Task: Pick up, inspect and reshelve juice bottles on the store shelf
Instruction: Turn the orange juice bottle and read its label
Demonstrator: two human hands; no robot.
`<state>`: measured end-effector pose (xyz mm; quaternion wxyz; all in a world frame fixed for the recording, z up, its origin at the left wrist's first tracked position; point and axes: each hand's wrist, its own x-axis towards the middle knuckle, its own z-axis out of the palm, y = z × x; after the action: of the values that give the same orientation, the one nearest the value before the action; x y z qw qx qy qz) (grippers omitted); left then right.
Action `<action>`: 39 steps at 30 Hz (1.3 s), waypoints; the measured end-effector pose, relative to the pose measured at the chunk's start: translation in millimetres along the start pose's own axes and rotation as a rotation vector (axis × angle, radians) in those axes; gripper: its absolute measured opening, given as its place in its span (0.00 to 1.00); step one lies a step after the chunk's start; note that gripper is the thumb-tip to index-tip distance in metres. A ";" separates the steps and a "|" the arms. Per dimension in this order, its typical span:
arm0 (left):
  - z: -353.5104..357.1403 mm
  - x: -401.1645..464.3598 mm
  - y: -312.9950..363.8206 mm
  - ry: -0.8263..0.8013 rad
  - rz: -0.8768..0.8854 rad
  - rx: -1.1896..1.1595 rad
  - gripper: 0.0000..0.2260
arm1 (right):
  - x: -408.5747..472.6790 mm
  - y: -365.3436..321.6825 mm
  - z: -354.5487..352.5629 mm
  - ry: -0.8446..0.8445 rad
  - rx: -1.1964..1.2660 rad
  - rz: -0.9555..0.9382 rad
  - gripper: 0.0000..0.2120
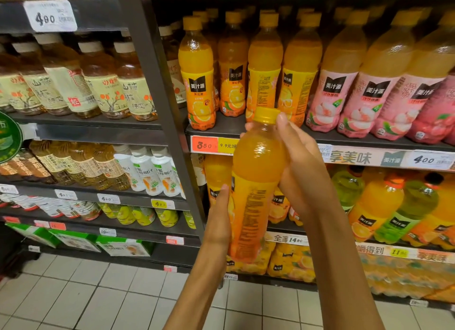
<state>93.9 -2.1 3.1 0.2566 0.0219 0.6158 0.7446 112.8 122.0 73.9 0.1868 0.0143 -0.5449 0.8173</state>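
Holding a clear plastic bottle of orange juice with a yellow screw cap point(256, 181) in front of the dark metal store shelf point(229, 128), the person keeps it nearly upright, its cap tipped slightly to the right and its printed yellow label (the side with small text) turned toward the camera. The right hand point(299, 162) wraps the bottle's upper shoulder from the right, thumb reaching up beside the cap and fingers curled round the far side. The left hand point(219, 213) clasps the label section from the left, thumb lying along the front edge, fingers hidden behind the bottle. The bottle hangs in the air, clear of the shelf board, just below a row of matching orange juice bottles point(198, 75) standing on that shelf; to their right stand pink-labelled peach juice bottles point(330, 83). An orange price tag reading 3.50 point(204, 145) sits on the shelf edge, just left of the held bottle's neck. Pale square floor tiles point(98, 302) show below.
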 end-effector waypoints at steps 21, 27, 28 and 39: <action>-4.8 -1.9 4.7 -0.064 -0.047 -0.012 0.22 | 3.7 6.7 6.7 0.020 -0.046 0.014 0.17; -5.7 0.7 1.4 -0.078 -0.096 0.010 0.17 | 7.6 7.9 4.7 0.001 -0.048 0.117 0.15; -4.8 2.8 -0.2 -0.075 -0.095 0.029 0.18 | 6.7 8.4 5.1 0.031 -0.037 0.111 0.14; 13.5 17.8 -0.3 0.119 0.327 0.254 0.22 | 5.1 11.5 11.0 0.093 -0.162 -0.256 0.08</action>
<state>83.2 17.4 1.0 0.0908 0.1098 0.7071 0.6927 102.4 109.8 69.4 0.3152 0.0305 -0.5935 0.7399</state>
